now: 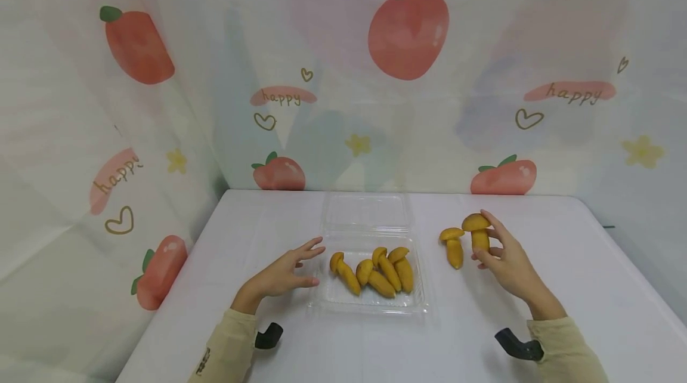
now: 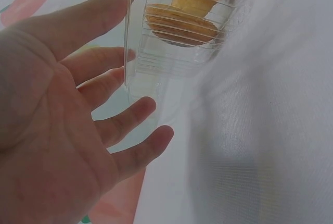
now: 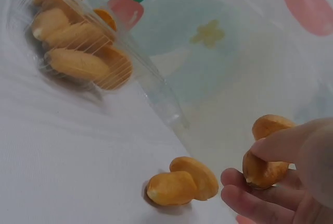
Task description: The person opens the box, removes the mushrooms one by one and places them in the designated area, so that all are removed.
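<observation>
Between thumb and fingers, my right hand (image 1: 507,261) holds a yellow-brown mushroom (image 1: 476,223) upright, cap on top. Just left of it, another mushroom (image 1: 454,252) lies on the table; the right wrist view shows this loose mushroom (image 3: 174,187) beside the fingers. A clear plastic clamshell box (image 1: 370,306) has its lid (image 1: 366,211) folded back, and several mushrooms (image 1: 380,281) lie inside. My left hand (image 1: 279,272) is spread at the box's left side. In the left wrist view, the left hand's fingers (image 2: 140,151) are extended and hold nothing; thumb and fingertips are close to the box rim.
A white table (image 1: 279,347) carries everything. Behind it and on the left hangs a pale printed cloth (image 1: 333,13) with fruit and lettering. Black curved pieces (image 1: 519,345) stick out by both sleeves.
</observation>
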A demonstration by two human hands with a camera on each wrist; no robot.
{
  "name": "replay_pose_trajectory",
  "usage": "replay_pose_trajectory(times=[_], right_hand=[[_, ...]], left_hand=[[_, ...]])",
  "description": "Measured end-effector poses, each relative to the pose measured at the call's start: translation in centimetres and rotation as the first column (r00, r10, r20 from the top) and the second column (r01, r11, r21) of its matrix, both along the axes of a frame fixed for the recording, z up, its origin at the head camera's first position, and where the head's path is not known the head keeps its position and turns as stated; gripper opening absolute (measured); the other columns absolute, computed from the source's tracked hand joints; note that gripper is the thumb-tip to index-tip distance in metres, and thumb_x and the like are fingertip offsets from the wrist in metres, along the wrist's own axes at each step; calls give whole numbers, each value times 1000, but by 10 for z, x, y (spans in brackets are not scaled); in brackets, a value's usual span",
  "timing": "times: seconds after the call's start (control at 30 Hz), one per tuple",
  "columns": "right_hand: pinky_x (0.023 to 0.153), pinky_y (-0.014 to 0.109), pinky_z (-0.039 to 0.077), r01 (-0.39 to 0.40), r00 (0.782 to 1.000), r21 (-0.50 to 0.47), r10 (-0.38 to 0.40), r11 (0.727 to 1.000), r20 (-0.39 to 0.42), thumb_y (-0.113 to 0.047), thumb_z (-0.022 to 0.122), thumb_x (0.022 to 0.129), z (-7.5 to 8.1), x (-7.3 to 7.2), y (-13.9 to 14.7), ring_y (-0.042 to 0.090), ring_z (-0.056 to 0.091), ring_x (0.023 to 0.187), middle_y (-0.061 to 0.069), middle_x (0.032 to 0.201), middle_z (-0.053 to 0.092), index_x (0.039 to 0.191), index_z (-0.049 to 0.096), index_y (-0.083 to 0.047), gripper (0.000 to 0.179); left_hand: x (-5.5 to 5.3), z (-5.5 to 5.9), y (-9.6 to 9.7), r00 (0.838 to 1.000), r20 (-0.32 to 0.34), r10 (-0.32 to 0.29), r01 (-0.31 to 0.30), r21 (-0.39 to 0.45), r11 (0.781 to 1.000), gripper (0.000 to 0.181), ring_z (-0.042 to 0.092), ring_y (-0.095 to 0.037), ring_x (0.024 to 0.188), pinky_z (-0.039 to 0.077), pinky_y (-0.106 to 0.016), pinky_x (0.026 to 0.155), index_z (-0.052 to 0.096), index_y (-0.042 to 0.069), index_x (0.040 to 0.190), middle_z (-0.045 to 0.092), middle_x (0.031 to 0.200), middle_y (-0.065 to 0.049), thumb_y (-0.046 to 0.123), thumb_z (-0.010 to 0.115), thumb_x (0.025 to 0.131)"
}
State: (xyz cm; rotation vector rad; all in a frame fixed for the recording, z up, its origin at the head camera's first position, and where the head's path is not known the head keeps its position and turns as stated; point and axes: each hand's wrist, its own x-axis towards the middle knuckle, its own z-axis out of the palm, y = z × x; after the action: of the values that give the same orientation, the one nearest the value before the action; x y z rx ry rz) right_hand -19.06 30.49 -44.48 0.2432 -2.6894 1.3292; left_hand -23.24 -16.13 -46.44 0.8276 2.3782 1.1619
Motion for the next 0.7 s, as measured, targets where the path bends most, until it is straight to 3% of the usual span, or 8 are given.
replay_pose_trajectory(times=[0.1,0.27,0.7], right_hand=[[62,20,60,40,999,16,-41,999,33,-2,64,97,-4,-2,5,28,72,76,42,144,37,164,9,-13,87],[57,26,59,83,992,-3,-82,997,92,-7,65,98,-14,-7,12,22,70,64,43,144,37,164,7,-14,87],[53,23,53,102,974,64,-113,993,195,1,61,93,-38,-14,24,15,59,59,43,143,31,163,-1,-8,94]], left_hand=[[0,0,0,1000,-2,1,-1,-1,1000,70,23,-41,155,37,-64,116,36,-1,155,17,170,-16,12,70,95],[0,-1,0,1000,-3,1,-1,-1,1000,70,23,-41,155,37,-64,115,36,-1,155,17,170,-16,12,70,95],[1,1,1,1000,0,9,-9,2,1000,71,23,-40,155,37,-63,116,36,0,155,17,170,-15,11,71,94]])
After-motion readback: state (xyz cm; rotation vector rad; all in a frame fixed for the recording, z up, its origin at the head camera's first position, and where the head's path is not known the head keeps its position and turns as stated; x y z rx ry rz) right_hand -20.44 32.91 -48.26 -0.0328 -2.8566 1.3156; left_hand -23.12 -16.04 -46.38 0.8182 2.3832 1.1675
